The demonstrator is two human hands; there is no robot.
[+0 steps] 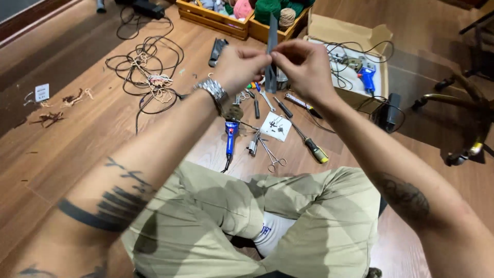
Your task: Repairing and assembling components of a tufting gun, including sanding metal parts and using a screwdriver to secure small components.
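Observation:
I sit cross-legged on a wooden floor with both arms raised in front of me. My left hand (pixel 239 66), a metal watch (pixel 213 92) on its wrist, and my right hand (pixel 303 67) both pinch a narrow grey flat strip (pixel 271 38) that stands upright between them. The fingertips of the two hands meet at the strip's middle. Its lower end hangs over the tools below.
Screwdrivers (pixel 311 145), forceps (pixel 271 154), a blue power tool (pixel 230 135) and a white paper with small parts (pixel 276 126) lie ahead of my knees. Tangled black cables (pixel 149 67) lie left. Wooden crates of yarn (pixel 242 18) and an open cardboard box (pixel 355 62) stand behind. Chair base (pixel 463 113) right.

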